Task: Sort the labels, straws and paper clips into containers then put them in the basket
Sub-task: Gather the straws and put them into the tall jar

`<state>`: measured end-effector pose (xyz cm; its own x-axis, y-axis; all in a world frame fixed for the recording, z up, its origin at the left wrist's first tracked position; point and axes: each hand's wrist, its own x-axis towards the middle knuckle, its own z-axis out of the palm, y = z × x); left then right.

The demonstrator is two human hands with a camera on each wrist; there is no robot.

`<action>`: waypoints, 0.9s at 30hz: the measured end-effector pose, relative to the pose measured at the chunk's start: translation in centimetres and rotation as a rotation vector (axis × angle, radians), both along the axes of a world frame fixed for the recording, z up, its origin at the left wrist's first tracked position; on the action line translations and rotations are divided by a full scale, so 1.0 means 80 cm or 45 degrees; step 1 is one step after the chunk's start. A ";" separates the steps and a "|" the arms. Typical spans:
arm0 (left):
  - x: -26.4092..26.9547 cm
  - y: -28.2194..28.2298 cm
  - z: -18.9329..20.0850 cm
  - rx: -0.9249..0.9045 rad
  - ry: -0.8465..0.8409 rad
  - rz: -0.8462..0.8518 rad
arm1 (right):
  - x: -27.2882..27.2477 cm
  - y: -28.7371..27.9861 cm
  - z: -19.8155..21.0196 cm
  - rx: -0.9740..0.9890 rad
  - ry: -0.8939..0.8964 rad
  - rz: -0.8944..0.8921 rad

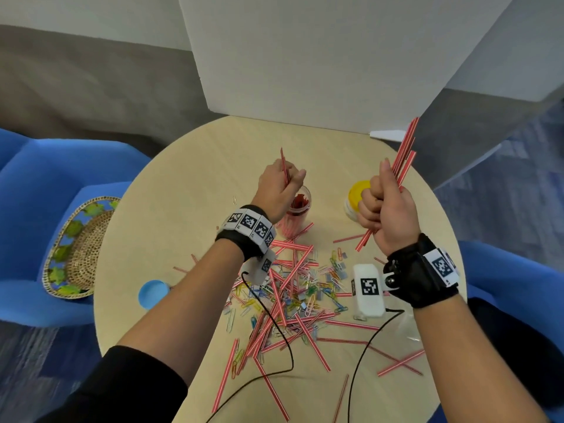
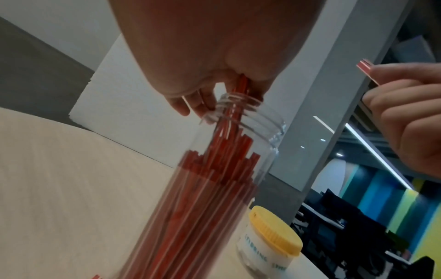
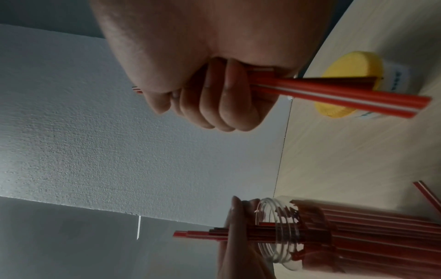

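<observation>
A clear jar (image 1: pixel 297 213) (image 2: pixel 214 188) (image 3: pixel 298 234) packed with red-and-white straws stands on the round table (image 1: pixel 183 193). Over its mouth, my left hand (image 1: pixel 279 186) (image 2: pixel 210 90) pinches a few straws (image 1: pixel 284 166) (image 3: pixel 200 234) whose lower ends reach into the jar. To the right, my raised right hand (image 1: pixel 386 206) (image 3: pixel 210 98) grips a bundle of straws (image 1: pixel 403 154) (image 3: pixel 346 94) in a fist. More straws (image 1: pixel 287 303), coloured paper clips (image 1: pixel 308 288) and small labels lie mixed in a heap on the near half of the table.
A yellow-lidded jar (image 1: pixel 355 193) (image 2: pixel 272 243) (image 3: pixel 350 85) stands behind my right fist. A blue lid (image 1: pixel 152 294) lies at the table's left edge. A woven basket (image 1: pixel 81 248) rests on the blue chair to the left. A white board (image 1: pixel 305 56) stands behind the table.
</observation>
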<state>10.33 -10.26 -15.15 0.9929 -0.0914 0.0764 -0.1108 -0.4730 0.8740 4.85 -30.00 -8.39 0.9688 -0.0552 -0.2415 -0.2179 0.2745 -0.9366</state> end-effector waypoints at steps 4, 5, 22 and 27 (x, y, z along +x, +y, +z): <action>-0.012 0.015 0.009 -0.025 -0.197 0.089 | -0.005 -0.006 -0.007 -0.034 -0.004 0.012; -0.014 0.020 0.013 -0.059 -0.248 0.122 | -0.006 -0.007 -0.009 -0.039 -0.004 0.013; -0.028 0.041 0.007 -0.042 -0.420 0.189 | 0.053 0.061 0.048 -0.007 -0.175 0.025; -0.045 0.099 -0.058 0.362 0.176 0.449 | 0.072 0.097 0.030 -0.277 -0.239 0.101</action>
<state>6.77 -2.37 -19.76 0.9661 0.2552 -0.0378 0.2080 -0.6838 0.6994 10.57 -22.28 -6.00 0.9988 -0.0085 -0.0487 -0.0482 0.0522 -0.9975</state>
